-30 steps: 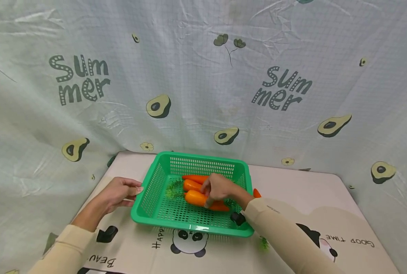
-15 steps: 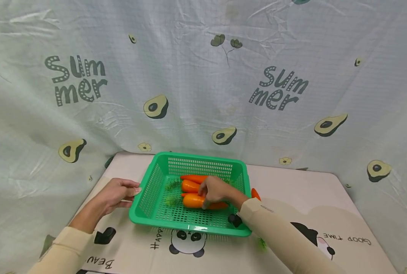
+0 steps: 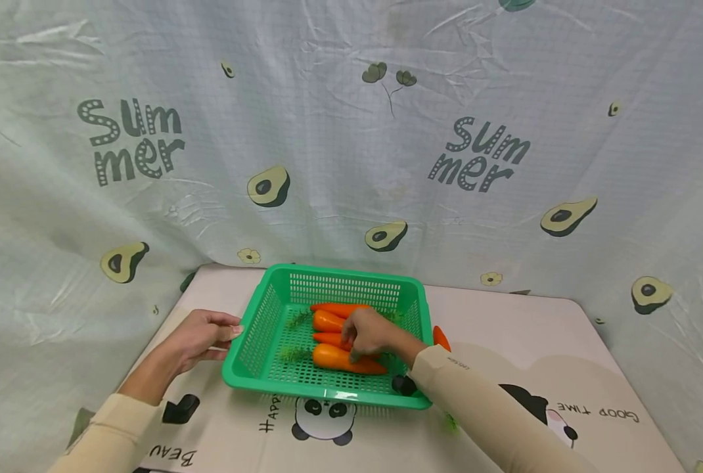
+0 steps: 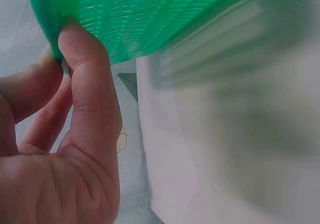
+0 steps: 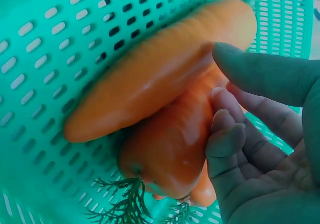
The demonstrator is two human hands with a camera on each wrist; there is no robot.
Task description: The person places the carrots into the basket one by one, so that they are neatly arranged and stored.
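A green slotted plastic basket (image 3: 328,394) holds several orange carrots with feathery green tops. My left hand (image 3: 204,335) pinches the basket's left rim between thumb and fingers, as the left wrist view confirms. Inside the basket, my right hand (image 3: 369,332) hovers low over the carrots with loosely bent fingers. Its thumb tip touches the nearest carrot (image 5: 160,79), which lies lengthwise toward the basket's front. The fingertips rest near a redder carrot (image 5: 172,139) beside it. Farther back lie another orange carrot (image 3: 326,321) and a thin red-orange carrot (image 3: 336,308); the hand partly hides them.
Outside the basket's right wall lies another carrot (image 3: 441,338), partly hidden. A green leafy tuft (image 3: 451,424) peeks out beside the right sleeve. The table (image 3: 517,328) carries printed panda pictures and words. A patterned curtain (image 3: 328,131) hangs behind and at both sides.
The nearest carrot has shifted toward the front of the basket, and its leafy top now shows. A redder carrot behind it has come into view. The right thumb and fingers have spread apart; the left hand stays.
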